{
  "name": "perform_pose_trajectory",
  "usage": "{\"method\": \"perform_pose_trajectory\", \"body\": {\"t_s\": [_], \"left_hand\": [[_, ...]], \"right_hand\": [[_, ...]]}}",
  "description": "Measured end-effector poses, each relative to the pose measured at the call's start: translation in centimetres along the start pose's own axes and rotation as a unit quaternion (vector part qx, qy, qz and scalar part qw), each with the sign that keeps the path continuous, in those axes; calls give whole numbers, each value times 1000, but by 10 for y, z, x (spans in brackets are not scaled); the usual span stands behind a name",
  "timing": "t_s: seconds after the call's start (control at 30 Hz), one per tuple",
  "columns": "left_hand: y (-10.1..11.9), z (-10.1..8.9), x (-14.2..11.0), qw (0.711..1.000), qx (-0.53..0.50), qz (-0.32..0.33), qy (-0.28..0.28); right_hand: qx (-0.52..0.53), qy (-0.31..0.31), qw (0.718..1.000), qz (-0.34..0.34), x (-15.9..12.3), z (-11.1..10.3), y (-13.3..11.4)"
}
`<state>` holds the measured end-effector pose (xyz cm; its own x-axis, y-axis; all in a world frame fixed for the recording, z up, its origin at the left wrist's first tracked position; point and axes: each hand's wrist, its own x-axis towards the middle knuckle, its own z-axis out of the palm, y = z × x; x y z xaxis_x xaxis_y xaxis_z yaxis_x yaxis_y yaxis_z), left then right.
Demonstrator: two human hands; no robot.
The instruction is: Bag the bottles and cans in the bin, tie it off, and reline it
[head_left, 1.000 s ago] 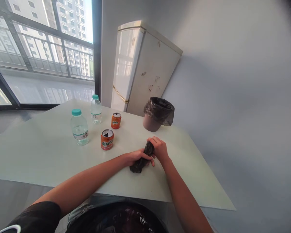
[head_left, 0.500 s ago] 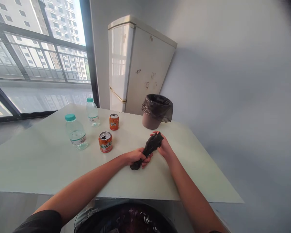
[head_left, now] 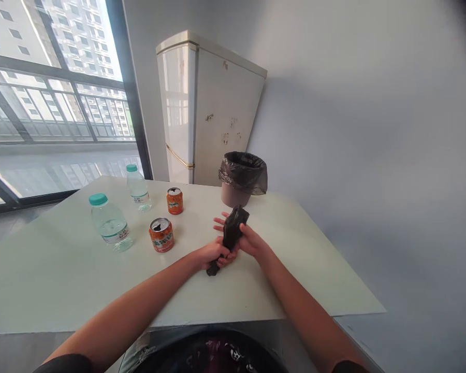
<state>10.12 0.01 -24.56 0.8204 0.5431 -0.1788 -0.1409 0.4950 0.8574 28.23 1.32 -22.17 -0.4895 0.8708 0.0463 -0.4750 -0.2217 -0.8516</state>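
Note:
A crumpled black plastic bag [head_left: 231,231] stands almost upright between my two hands above the pale table [head_left: 62,280]. My left hand [head_left: 213,254] is closed around its lower end. My right hand [head_left: 245,239] cups its upper part from behind, fingers stretched out to the left. Just beyond stands a small bin [head_left: 241,178] lined with a black bag.
Two orange drink cans, one near [head_left: 161,234] and one far [head_left: 174,200], and two water bottles with teal caps, near [head_left: 108,223] and far [head_left: 137,187], stand on the left of the table. A white fridge [head_left: 202,109] stands behind, beside a large window.
The bag was pulled out long and slanted, then brought more upright between my hands. My right hand's fingers have opened out behind it. The view has swung to the right.

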Motion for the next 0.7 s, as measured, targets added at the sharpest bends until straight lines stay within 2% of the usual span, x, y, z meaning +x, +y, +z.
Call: {"method": "perform_pose_trajectory", "body": {"t_s": [0.07,0.13,0.23,0.33,0.43,0.5,0.63,0.7], "left_hand": [[-2,0,-1,999,20,-32,-37],[-2,-1,-2,997,15,-33,-64],[1,-4,-3,996,8,-38,-85],[2,-6,-2,996,2,-48,-81],[2,-7,0,997,-25,-43,-62],[2,-7,1,997,-40,-37,-54],[3,-4,-1,998,-33,-35,-47],[3,-4,0,997,-48,-31,-47]], "right_hand": [[40,43,998,-10,5,6,8],[77,76,994,-25,6,7,8],[95,73,991,-59,4,5,0],[82,71,991,-80,-1,6,-8],[13,81,992,-92,-2,8,-8],[-59,125,984,-111,1,6,-4],[-154,226,949,-155,8,-1,4],[-238,226,928,-179,6,-2,3]]}}
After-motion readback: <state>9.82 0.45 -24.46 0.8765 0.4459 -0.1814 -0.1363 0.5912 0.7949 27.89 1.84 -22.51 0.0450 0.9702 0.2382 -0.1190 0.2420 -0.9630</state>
